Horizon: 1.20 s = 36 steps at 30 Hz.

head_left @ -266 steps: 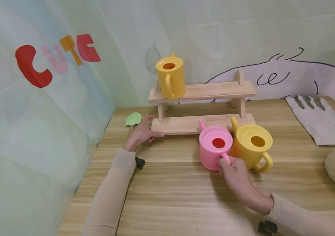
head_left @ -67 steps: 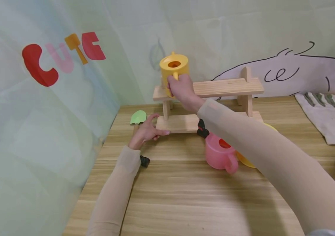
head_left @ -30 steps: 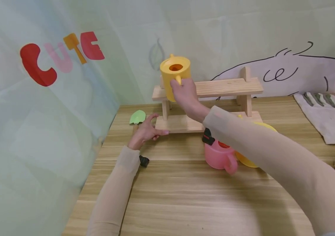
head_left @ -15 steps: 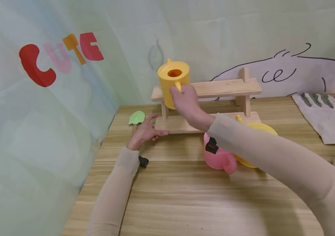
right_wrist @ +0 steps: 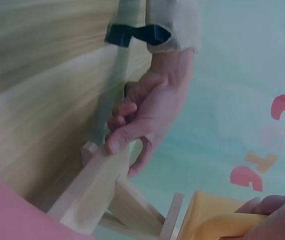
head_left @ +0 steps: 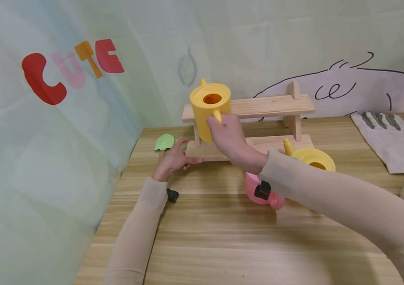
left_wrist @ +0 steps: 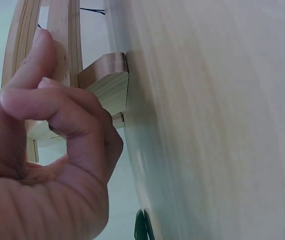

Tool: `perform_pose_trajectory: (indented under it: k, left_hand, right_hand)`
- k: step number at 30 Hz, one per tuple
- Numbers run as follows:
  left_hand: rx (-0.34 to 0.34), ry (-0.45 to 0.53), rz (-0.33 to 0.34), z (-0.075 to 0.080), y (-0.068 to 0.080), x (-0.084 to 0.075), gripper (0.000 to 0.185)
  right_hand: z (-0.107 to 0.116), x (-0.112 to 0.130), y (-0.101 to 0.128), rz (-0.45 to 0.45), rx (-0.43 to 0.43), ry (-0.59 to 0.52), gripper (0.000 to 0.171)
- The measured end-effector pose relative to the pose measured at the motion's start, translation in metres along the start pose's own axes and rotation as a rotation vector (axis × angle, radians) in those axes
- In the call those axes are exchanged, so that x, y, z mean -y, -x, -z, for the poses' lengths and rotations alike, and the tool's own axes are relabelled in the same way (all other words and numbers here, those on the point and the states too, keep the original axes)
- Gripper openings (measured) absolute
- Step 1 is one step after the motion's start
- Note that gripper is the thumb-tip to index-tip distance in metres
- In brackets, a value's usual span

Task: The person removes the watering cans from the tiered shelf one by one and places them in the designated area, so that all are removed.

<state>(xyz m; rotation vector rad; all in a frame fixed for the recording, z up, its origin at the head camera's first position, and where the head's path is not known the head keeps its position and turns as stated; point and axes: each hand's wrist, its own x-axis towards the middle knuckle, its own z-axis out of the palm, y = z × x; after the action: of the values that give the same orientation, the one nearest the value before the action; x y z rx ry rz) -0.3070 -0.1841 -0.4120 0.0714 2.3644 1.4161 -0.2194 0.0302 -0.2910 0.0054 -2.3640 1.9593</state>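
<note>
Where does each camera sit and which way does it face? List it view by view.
Head: worn on the head, looks forward and down at the table; both forearms, right hand gripping the yellow can, left hand at the rack.
Left wrist: beside the left hand, faces the rack's end; curled fingers show.
Right wrist: under the right hand, faces the left hand; can handle shows.
Shared: the left hand touching the rack's lower board.
</note>
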Motion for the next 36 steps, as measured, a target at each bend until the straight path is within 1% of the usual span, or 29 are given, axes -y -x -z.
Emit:
perform_pose_trajectory:
  k: [5, 12, 17, 22, 30, 36]
  left_hand:
    - [0.0, -0.002, -0.002, 0.0, 0.002, -0.001, 0.106]
    - [-0.005, 0.002, 0.007, 0.0, 0.001, 0.001, 0.099]
    - [-0.003, -0.001, 0.007, 0.001, 0.002, 0.0, 0.098]
    - [0.001, -0.004, 0.009, 0.0, 0.002, -0.002, 0.102]
    - [-0.013, -0.026, 0.004, -0.001, 0.002, -0.003, 0.101]
    - [-0.02, -0.034, 0.011, 0.0, 0.002, -0.003, 0.098]
  right_hand:
    - [0.002, -0.003, 0.012, -0.026, 0.015, -0.012, 0.04]
    - [0.006, -0.008, 0.028, -0.067, 0.023, -0.006, 0.037]
    - [0.008, -0.013, 0.039, -0.088, 0.029, 0.024, 0.036]
    - [0.012, -0.021, 0.049, -0.119, 0.054, 0.05, 0.036]
    - [0.012, -0.036, 0.065, -0.112, 0.094, 0.066, 0.037]
    - [0.01, -0.059, 0.068, -0.139, 0.108, 0.075, 0.042]
